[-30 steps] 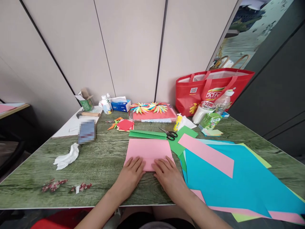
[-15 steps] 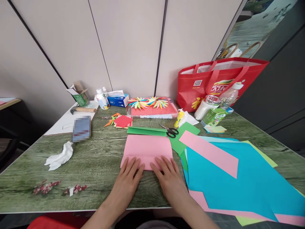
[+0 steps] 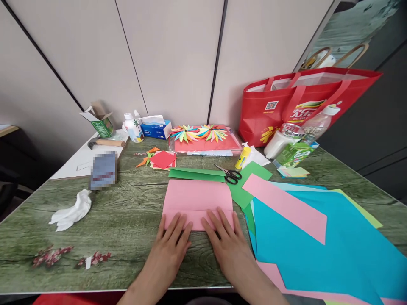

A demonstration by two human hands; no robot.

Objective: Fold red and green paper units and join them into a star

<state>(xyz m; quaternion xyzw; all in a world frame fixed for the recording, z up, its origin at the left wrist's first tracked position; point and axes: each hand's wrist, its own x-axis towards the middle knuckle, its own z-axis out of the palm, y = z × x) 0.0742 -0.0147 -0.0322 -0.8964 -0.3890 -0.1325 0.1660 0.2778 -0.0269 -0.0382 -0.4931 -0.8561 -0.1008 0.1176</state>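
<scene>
A pink sheet of paper (image 3: 199,195) lies in front of me, its near edge folded over into a band. My left hand (image 3: 171,243) rests palm down on the left part of that fold, fingers stretched and a little apart. On the right part, my right hand (image 3: 225,241) lies flat in the same way, its fingers spread. Just beyond the pink sheet sits a folded green paper strip (image 3: 196,174). Black-handled scissors (image 3: 233,176) touch its right end, lying partly on a green sheet (image 3: 251,182).
Blue sheets (image 3: 295,237) with a pink strip (image 3: 288,205) cover the right side. Behind stand a glue stick (image 3: 242,157), a red bag (image 3: 262,116), a tissue box (image 3: 155,129) and paper stars (image 3: 199,133). Leftward lie a crumpled tissue (image 3: 73,211) and a hammer (image 3: 108,142).
The camera view has shifted slightly. Both hands stay on the fold of the pink paper, with the fingers a little more spread.
</scene>
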